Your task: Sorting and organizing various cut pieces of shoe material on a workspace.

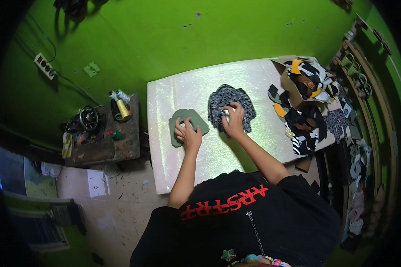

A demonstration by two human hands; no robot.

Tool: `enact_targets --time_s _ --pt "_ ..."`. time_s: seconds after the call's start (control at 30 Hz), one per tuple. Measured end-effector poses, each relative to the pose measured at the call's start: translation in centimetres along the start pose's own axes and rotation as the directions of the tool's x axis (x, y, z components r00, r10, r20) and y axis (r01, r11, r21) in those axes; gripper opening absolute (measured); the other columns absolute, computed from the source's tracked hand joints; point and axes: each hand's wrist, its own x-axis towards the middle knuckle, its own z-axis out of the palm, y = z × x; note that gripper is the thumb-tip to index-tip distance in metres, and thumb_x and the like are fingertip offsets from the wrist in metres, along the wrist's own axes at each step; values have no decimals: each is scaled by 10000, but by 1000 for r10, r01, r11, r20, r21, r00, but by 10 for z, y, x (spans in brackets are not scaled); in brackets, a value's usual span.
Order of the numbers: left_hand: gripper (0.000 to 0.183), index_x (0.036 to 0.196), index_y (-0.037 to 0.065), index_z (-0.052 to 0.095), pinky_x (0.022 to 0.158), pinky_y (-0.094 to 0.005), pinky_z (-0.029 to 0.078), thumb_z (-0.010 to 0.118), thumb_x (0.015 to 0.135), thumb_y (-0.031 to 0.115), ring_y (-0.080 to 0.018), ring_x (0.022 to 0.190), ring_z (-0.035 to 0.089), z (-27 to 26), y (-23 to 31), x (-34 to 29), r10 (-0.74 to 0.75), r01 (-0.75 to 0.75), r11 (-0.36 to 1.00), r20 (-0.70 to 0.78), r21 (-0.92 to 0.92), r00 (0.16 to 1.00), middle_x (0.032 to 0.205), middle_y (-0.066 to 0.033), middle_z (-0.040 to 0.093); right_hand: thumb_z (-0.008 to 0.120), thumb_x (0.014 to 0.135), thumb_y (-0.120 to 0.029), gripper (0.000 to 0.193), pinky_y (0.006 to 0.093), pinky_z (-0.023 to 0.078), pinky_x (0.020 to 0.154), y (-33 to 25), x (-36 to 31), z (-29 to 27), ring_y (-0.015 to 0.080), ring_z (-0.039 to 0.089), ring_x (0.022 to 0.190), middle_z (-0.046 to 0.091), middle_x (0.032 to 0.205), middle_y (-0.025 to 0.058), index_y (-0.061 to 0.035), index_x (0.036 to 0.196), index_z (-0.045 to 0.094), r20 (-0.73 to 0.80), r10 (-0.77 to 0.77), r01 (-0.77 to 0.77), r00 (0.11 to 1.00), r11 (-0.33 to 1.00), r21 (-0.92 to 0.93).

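Observation:
On a pale, shiny table [165,169] lie two stacks of flat cut material pieces. My left hand [190,135] rests on the plain grey-green stack [188,114], its fingers spread and bent. To the right, my right hand [234,123] lies over the black-and-white patterned stack [226,94], with thumb and fingers apart. A small pale patch shows between the fingers of each hand; I cannot tell whether it is an opening in the pieces or something lying there. Neither hand visibly lifts anything.
A cardboard box [292,89] overflowing with scraps stands at the table's right end, with more scraps [305,127] beside it. At left, a sewing machine [88,118] and thread cones [120,107] sit on a wooden table. A rack [365,84] lines the right wall.

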Motion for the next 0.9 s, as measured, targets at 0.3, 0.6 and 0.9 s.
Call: enact_targets --time_s 0.3,0.6,0.9 --pt "411 1067 113 473 956 -501 159 617 682 119 -365 1211 168 61 99 -44 263 -257 962 56 -89 963 1296 -165 225 613 677 -75 368 455 274 914 80 -19 -86 341 316 1081 356 1146 150 -96 1034 526 -63 208 -214 976 968 -128" --pt "411 1086 107 484 988 -533 99 616 701 159 -374 1279 106 125 168 -88 461 -443 887 271 -131 845 1312 -183 226 626 679 -124 469 429 293 910 152 -18 -147 321 329 1111 392 1170 126 -57 1118 475 107 442 -394 891 868 -301" --pt "542 1205 -36 356 1036 -392 240 577 731 109 -405 1261 238 174 192 -86 580 -425 805 402 -413 708 1347 -257 238 615 678 -185 482 467 282 937 191 15 -154 334 300 1178 333 1307 130 -71 1135 515 335 295 -161 895 914 -374"
